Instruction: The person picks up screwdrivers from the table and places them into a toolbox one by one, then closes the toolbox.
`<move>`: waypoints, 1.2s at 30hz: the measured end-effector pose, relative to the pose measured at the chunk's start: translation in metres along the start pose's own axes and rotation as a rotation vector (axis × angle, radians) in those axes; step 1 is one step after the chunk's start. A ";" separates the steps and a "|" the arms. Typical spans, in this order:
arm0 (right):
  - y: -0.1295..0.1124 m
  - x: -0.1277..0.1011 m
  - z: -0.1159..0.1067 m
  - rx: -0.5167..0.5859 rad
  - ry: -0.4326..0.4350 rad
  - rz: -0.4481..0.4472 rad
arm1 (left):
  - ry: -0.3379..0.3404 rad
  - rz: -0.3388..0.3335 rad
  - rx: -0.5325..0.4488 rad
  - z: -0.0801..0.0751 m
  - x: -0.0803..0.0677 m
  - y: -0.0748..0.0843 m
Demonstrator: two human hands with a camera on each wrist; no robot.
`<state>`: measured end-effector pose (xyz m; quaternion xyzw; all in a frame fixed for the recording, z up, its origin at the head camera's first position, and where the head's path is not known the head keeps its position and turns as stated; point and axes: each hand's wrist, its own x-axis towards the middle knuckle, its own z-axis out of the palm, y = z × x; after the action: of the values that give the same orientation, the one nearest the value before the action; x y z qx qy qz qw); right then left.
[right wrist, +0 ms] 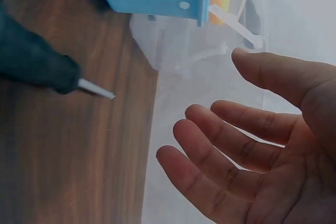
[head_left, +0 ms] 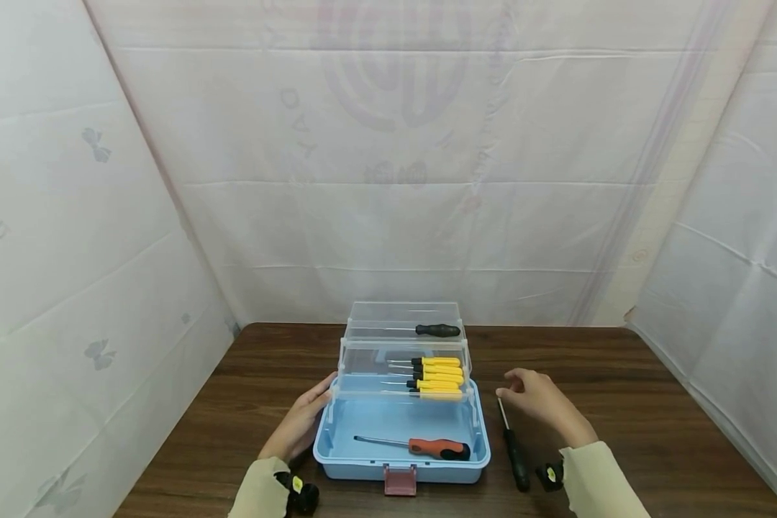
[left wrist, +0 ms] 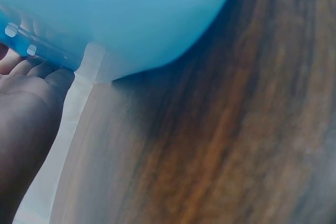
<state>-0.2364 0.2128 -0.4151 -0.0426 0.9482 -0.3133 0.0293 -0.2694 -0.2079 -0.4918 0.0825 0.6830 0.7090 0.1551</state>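
Observation:
A light blue toolbox stands with its tiers raised. My left hand rests along its left side, fingers extended against the wall; the left wrist view shows the fingers beside the blue side. To the right of the box lies a black-handled screwdriver, its shaft pointing away from me. My right hand hovers by the tip of that screwdriver, fingers relaxed and apart with nothing between them, as the right wrist view shows. Inside the box's bottom lies a red-and-black screwdriver.
Several yellow-handled screwdrivers lie in a clear tray, and another black screwdriver is in the tier above. A reddish latch hangs at the box front. White sheeting surrounds the dark wooden table.

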 end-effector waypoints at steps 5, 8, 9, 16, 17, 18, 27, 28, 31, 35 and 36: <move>0.012 -0.006 0.006 -0.005 -0.034 0.014 | 0.001 0.000 -0.002 0.001 0.000 -0.001; 0.019 -0.011 0.010 0.000 -0.064 0.035 | 0.010 -0.004 -0.008 0.001 0.001 -0.002; 0.020 -0.012 0.011 0.002 -0.073 0.046 | 0.012 -0.005 -0.008 0.001 0.001 -0.002; 0.033 -0.024 0.023 0.052 -0.138 0.090 | 0.026 -0.007 -0.013 0.002 0.000 -0.002; 0.034 -0.025 0.024 0.064 -0.145 0.094 | 0.028 -0.007 -0.018 0.002 0.001 -0.002; 0.036 -0.026 0.026 0.080 -0.153 0.104 | 0.028 -0.005 -0.015 0.001 0.000 -0.002; 0.046 -0.030 0.032 0.138 -0.213 0.044 | 0.023 -0.008 -0.019 0.000 0.000 -0.003; 0.047 -0.031 0.032 0.141 -0.218 0.031 | 0.022 -0.008 -0.017 0.000 0.000 -0.003; 0.049 -0.032 0.031 0.154 -0.230 -0.005 | 0.013 -0.005 -0.011 0.000 0.000 -0.002; 0.051 -0.033 0.032 0.169 -0.235 -0.016 | 0.008 -0.001 -0.009 0.000 -0.001 -0.001; 0.051 -0.033 0.032 0.172 -0.236 -0.013 | 0.007 0.002 -0.005 0.000 -0.001 -0.001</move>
<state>-0.2045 0.2379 -0.4700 -0.0828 0.9075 -0.3865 0.1421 -0.2684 -0.2081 -0.4923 0.0804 0.6816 0.7112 0.1524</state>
